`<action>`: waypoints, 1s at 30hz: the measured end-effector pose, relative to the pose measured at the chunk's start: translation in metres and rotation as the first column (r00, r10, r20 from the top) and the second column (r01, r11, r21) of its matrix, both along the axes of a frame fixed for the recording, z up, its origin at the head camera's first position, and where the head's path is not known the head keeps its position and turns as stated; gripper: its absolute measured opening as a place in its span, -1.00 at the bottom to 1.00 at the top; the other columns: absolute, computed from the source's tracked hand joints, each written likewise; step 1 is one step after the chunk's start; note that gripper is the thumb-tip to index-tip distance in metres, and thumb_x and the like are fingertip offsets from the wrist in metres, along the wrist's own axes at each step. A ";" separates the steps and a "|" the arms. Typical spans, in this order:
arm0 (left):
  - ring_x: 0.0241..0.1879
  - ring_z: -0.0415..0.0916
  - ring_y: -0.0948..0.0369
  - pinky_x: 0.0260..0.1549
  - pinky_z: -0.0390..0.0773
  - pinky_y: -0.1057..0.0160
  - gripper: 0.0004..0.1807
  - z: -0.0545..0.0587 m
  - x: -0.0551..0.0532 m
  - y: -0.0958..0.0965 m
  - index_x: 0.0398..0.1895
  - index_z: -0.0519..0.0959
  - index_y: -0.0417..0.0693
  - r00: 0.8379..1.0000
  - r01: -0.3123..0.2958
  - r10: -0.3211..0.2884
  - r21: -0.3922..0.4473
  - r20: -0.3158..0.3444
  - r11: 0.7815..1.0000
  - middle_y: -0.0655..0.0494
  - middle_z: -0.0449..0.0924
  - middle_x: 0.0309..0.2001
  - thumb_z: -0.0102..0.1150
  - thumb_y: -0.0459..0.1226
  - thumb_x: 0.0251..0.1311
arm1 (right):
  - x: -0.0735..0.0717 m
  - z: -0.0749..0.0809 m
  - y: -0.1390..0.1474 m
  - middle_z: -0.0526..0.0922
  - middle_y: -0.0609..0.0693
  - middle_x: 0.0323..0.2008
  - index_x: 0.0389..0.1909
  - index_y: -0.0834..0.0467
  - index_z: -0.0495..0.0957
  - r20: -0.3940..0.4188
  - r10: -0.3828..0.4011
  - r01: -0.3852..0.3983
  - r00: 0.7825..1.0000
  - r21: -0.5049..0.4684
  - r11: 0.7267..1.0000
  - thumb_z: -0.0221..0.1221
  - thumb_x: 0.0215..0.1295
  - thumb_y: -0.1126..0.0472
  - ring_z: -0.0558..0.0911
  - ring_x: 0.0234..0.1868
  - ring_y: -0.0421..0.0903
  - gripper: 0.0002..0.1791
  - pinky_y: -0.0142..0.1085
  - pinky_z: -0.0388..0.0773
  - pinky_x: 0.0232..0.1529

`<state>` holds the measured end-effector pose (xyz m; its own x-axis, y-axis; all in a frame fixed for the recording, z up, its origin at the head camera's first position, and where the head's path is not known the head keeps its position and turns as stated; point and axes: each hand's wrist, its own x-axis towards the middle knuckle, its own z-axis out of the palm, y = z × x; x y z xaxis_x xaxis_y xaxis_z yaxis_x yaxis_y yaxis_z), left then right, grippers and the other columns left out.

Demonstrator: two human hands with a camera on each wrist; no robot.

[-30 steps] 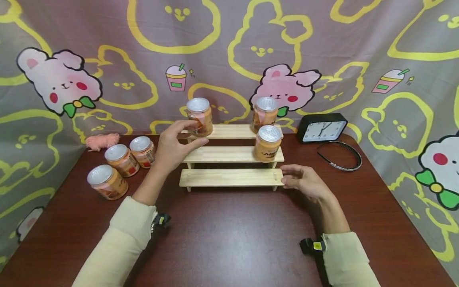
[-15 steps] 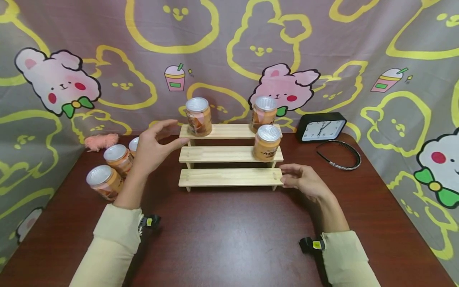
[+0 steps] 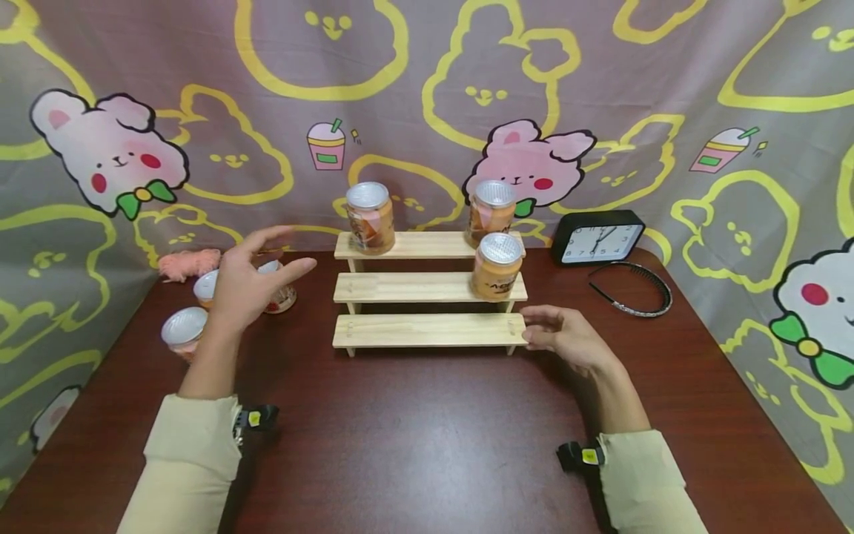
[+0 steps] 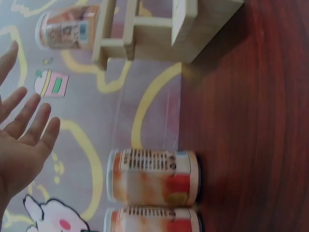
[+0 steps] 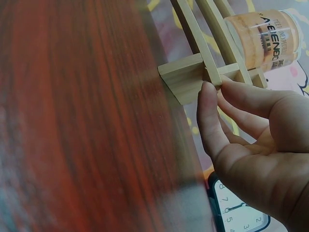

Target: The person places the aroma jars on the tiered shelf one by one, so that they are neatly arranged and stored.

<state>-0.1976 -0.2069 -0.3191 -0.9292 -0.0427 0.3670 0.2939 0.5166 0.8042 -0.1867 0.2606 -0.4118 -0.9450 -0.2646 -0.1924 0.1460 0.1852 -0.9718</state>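
And there was the L hand (image 3: 247, 288), left of ctr in the head view: fingers spread, thumb wide, nothing in its grasp! The far can (image 3: 283, 298) stood partly hidden behind it; the left wrist cam showed a gap btwn fingers and cans, so no contact. The mid can (image 3: 204, 288) and, lower left, the near can (image 3: 180, 335) were half screened by hand and arm, on the table (image 3: 427, 445).

R hand (image 3: 570, 343), right of ctr, had thumb and fingertips pinched on the right end of the btm board of the wooden rack (image 3: 427, 330), seemingly as a brace. Up top: top-left can (image 3: 371, 224), top-right can (image 3: 482, 221); one tier down, at right, the middle-tier can (image 3: 497, 271).

So, 3 up, 3 on the table: stocking looked abt halfway, L hand prob. btwn placements. Next move seemingly called for a can from the left group: fingers and thumb lowered around the far can, closest to the palm, then a straight lift w/o knocking its neighbour, rack held steady.
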 end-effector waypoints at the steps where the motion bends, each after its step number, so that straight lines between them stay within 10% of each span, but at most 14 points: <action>1: 0.26 0.42 -0.01 0.24 0.39 -0.08 -0.34 0.000 0.001 -0.003 0.34 0.52 -0.09 1.000 -0.005 0.005 0.003 0.015 1.000 -0.07 0.51 0.26 0.50 -0.16 0.17 | 0.000 0.000 0.000 0.60 0.29 -0.01 0.32 0.59 0.27 0.001 -0.001 0.001 1.000 0.001 1.000 0.17 0.35 0.54 0.64 -0.11 -0.20 -0.44 -0.25 0.68 -0.10; 13: 0.05 0.48 0.38 -0.03 0.46 0.52 -0.35 -0.005 0.011 -0.040 0.37 0.48 -0.12 0.997 -0.081 0.080 0.025 0.021 0.996 0.14 0.56 0.16 0.44 -0.19 0.22 | 0.001 0.001 0.000 0.62 0.26 -0.04 0.32 0.59 0.27 0.002 -0.005 0.005 1.000 0.001 1.000 0.16 0.35 0.55 0.65 -0.12 -0.22 -0.45 -0.27 0.68 -0.11; 30: 0.12 0.41 0.17 -0.08 0.45 0.51 -0.42 -0.022 0.017 -0.063 0.27 0.57 -0.10 0.974 -0.214 0.204 0.106 0.094 0.971 0.19 0.53 0.11 0.47 -0.16 0.19 | 0.000 0.001 0.000 0.61 0.28 0.00 0.32 0.58 0.27 0.007 -0.010 0.010 1.000 0.004 1.000 0.16 0.35 0.55 0.65 -0.12 -0.22 -0.45 -0.28 0.67 -0.11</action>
